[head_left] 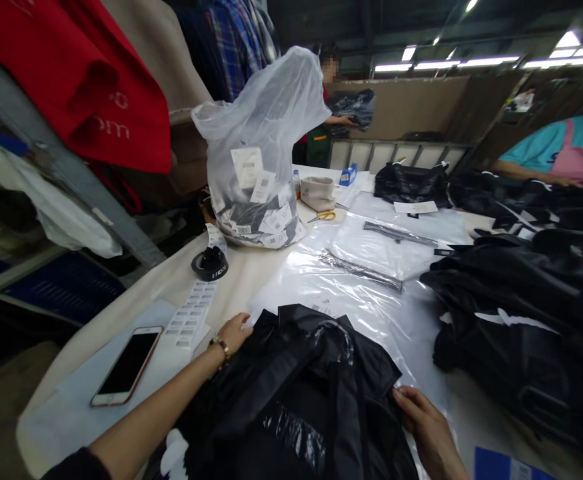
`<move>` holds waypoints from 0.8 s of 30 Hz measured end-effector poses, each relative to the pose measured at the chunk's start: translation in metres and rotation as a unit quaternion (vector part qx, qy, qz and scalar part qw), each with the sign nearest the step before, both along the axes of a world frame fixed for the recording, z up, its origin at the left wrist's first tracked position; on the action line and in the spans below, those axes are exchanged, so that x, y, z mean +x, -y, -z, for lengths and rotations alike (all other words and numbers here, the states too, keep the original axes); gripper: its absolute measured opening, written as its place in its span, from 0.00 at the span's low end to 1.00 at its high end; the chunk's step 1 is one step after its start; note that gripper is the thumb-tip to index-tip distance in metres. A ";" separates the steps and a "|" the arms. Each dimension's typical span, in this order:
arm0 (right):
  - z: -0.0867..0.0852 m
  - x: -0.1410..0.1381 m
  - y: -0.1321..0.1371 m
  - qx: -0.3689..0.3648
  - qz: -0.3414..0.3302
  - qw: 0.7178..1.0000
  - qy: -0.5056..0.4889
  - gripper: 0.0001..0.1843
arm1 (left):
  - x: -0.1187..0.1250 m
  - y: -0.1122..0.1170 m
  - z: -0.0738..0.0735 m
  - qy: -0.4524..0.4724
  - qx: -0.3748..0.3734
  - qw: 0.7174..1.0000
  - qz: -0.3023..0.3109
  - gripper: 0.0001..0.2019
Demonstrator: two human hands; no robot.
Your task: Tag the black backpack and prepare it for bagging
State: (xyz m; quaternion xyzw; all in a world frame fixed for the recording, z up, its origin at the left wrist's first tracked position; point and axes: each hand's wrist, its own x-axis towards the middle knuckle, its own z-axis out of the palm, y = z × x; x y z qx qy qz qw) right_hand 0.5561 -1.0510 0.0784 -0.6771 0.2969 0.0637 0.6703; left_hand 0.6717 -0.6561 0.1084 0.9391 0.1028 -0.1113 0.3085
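A black bag (296, 393) with wide straps and a shiny patch lies in front of me, partly over clear plastic bags (291, 287). At its upper left edge, my left hand (235, 335) is closed on the dark material, with the fingertips partly hidden. My right hand (424, 420) pinches the right corner of the same bag between thumb and fingers. A bracelet (221, 345) circles my left wrist.
A phone (128, 365), a sticker sheet (191, 313) and a black tape roll (210, 264) lie left. A translucent sack of tags (261, 193), yellow-handled scissors (325, 215) and a beige pouch (317, 193) stand behind. Black bags (516, 320) pile up right. Two people work beyond.
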 end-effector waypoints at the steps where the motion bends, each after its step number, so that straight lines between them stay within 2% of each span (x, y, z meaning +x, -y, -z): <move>1: 0.001 0.001 -0.001 -0.006 -0.007 1.000 -0.004 0.20 | 0.001 0.003 0.006 -0.011 0.003 1.000 0.009 0.16; 5: -0.004 0.006 -0.004 -0.051 -0.061 0.996 -0.038 0.16 | 0.008 0.022 0.018 -0.023 0.023 0.998 0.044 0.17; 8: -0.015 0.009 -0.005 -0.086 -0.116 0.989 -0.041 0.13 | 0.019 0.033 0.014 -0.006 0.037 0.996 0.083 0.19; 12: -0.031 0.008 -0.003 -0.125 -0.189 0.974 0.026 0.13 | 0.033 0.043 0.009 0.004 0.030 0.989 0.143 0.27; 15: -0.039 0.007 0.005 -0.133 -0.252 0.957 0.062 0.12 | 0.041 0.046 0.009 -0.003 0.023 0.988 0.156 0.28; 17: -0.043 0.009 0.012 -0.129 -0.301 0.942 0.076 0.11 | 0.045 0.046 0.009 -0.007 0.012 0.987 0.159 0.24; 21: -0.054 0.013 0.024 -0.133 -0.387 0.908 0.094 0.09 | 0.048 0.048 0.003 -0.007 -0.042 0.983 0.181 0.10; 24: -0.064 0.014 0.023 -0.162 -0.442 0.876 0.104 0.08 | 0.047 0.052 0.002 -0.015 -0.091 0.981 0.168 0.02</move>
